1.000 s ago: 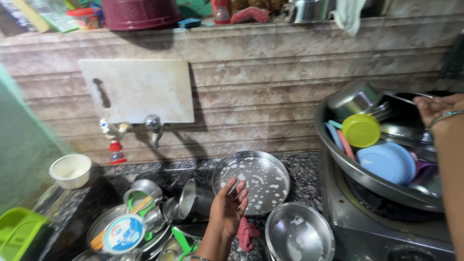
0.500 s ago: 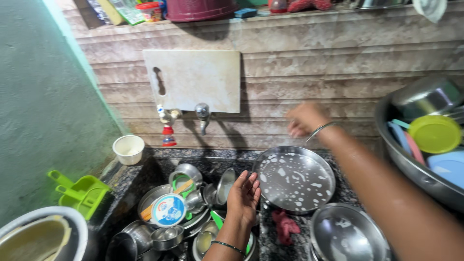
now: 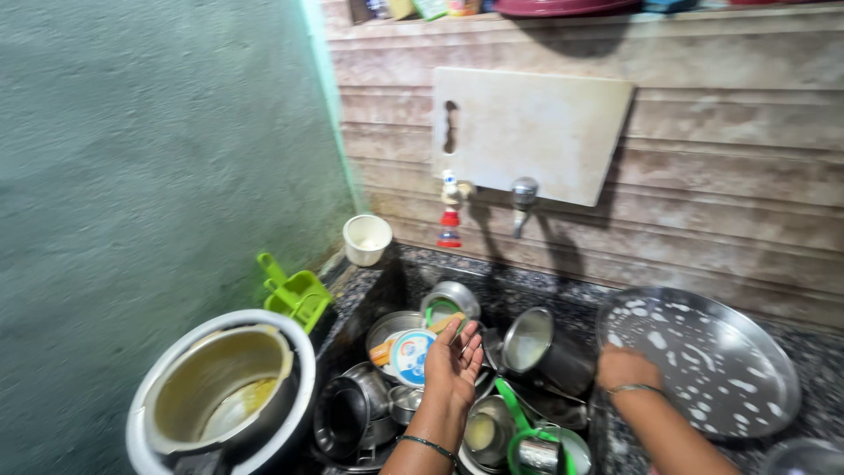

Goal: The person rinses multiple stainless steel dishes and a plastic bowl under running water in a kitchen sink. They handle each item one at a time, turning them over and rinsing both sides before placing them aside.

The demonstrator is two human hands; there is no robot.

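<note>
Steel plate (image 3: 703, 361) — big, round, shallow-rimmed, spotted with white suds — leans tilted on the dark speckled stone counter (image 3: 809, 352) right of the sink. The right hand (image 3: 626, 368) rests at its left rim, knuckles up; fingers are hidden, so whether it grips the rim I cannot tell. A thin bangle sits on that wrist. The left hand (image 3: 453, 361) hovers palm-up over the sink pile, fingers loosely spread, holding nothing.

Under it: a round lid with a blue-white printed face (image 3: 411, 356), small steel bowls, a steel cup (image 3: 530, 341) lying on its side with its mouth towards the camera, and a green plastic piece (image 3: 519, 422).

Near left — a large metal pot (image 3: 220, 396), greasy yellowish inside, white rim. Behind it a green plastic scoop (image 3: 294, 295) and a small white cup (image 3: 367, 238). On the ribbed stone wall hangs a white rectangular cutting board (image 3: 532, 132) with a slot handle, two taps (image 3: 524, 193) just below it. The left wall is rough teal plaster.
</note>
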